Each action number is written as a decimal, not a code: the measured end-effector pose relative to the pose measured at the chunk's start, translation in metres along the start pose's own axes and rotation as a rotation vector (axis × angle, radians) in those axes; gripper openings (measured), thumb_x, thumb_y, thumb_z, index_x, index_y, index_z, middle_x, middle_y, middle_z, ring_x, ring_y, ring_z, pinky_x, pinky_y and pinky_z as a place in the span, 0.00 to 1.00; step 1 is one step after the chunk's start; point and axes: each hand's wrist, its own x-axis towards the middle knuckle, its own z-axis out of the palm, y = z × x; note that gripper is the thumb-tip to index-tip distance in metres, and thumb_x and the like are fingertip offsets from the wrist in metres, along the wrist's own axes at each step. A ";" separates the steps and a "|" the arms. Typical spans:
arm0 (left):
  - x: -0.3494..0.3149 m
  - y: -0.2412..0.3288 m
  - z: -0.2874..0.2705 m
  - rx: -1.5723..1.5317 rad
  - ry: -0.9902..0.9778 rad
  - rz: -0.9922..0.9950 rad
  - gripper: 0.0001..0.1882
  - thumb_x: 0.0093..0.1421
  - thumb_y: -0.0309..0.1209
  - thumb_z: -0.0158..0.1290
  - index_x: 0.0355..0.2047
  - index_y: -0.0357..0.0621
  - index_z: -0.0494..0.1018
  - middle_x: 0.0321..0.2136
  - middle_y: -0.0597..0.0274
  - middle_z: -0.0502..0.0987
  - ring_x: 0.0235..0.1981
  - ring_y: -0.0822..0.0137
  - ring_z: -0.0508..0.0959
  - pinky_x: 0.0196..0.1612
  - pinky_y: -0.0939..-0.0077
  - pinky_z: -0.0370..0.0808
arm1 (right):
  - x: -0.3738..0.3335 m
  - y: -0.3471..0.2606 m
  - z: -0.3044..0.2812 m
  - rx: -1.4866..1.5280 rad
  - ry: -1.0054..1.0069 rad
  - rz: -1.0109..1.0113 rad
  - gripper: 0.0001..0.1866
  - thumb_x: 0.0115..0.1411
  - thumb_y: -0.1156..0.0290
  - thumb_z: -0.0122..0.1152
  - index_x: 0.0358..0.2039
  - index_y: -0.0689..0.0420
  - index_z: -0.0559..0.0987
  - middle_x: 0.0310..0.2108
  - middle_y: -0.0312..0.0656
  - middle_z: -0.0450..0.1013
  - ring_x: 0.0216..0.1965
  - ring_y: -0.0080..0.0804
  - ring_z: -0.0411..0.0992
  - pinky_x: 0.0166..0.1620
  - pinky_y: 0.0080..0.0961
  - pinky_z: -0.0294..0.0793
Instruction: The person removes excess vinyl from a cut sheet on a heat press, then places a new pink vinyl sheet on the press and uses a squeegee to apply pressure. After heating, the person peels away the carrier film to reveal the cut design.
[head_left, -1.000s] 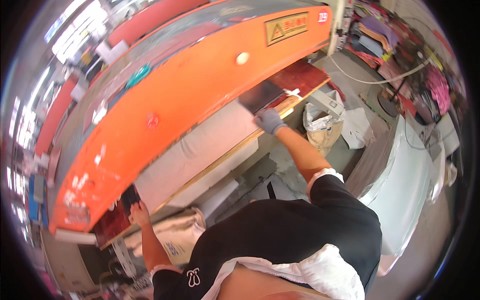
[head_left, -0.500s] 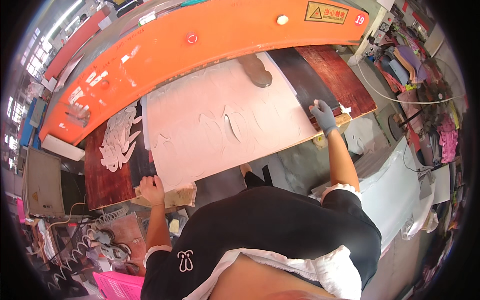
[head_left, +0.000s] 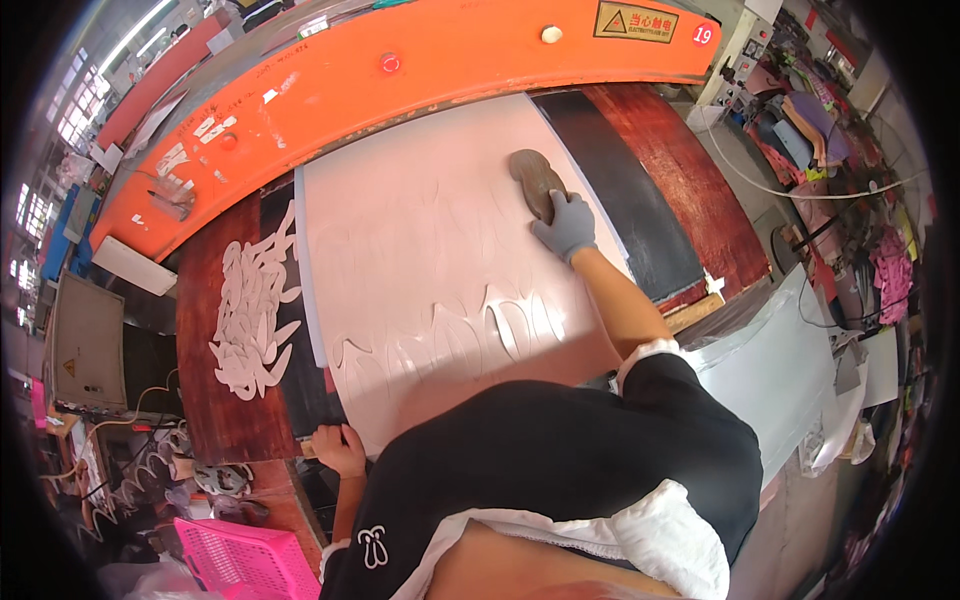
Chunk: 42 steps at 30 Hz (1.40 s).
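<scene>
My right hand [head_left: 567, 226], in a grey glove, grips the near end of a brown, sole-shaped cutting die [head_left: 535, 178]. The die lies on a pale pink sheet [head_left: 430, 230], towards its right side. Cut outlines run across the sheet, and a few edges curl up in its near part, with a narrow slit-like opening among them. At the near left edge of the dark red and black board [head_left: 215, 420], my bare left hand [head_left: 338, 450] has its fingers curled on the rim. A pile of pale cut pieces [head_left: 250, 315] rests on the board's left part.
An orange press beam [head_left: 400, 75] with a red button spans the far side. To the right are a translucent plastic-covered stack [head_left: 770, 345] and hanging coloured material. A pink basket [head_left: 245, 560] stands at the lower left, below a grey cabinet [head_left: 85, 340].
The board with the sheet and pile has come nearer to me. My right hand has left the board's right edge and taken hold of the die. My left hand stays at the near left rim.
</scene>
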 end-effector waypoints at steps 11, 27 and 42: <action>-0.020 0.005 -0.005 0.051 -0.023 0.008 0.11 0.53 0.28 0.47 0.17 0.39 0.62 0.20 0.50 0.62 0.25 0.49 0.64 0.28 0.56 0.59 | -0.007 0.129 -0.033 1.208 0.200 0.305 0.30 0.45 0.67 0.67 0.48 0.66 0.71 0.31 0.38 0.70 0.32 0.23 0.67 0.35 0.20 0.68; -0.013 -0.012 0.002 -0.442 -0.166 -0.445 0.19 0.61 0.37 0.49 0.18 0.36 0.66 0.19 0.61 0.69 0.23 0.66 0.68 0.28 0.68 0.64 | -0.180 0.167 -0.035 0.440 0.007 0.129 0.26 0.50 0.57 0.60 0.44 0.62 0.71 0.39 0.54 0.72 0.41 0.51 0.70 0.46 0.38 0.68; 0.081 -0.045 -0.040 -1.246 -0.187 -0.874 0.08 0.59 0.32 0.53 0.24 0.44 0.72 0.20 0.74 0.72 0.21 0.82 0.67 0.26 0.87 0.63 | -0.147 0.079 0.007 0.650 0.046 0.005 0.12 0.53 0.69 0.56 0.34 0.63 0.74 0.21 0.43 0.71 0.24 0.27 0.68 0.30 0.24 0.68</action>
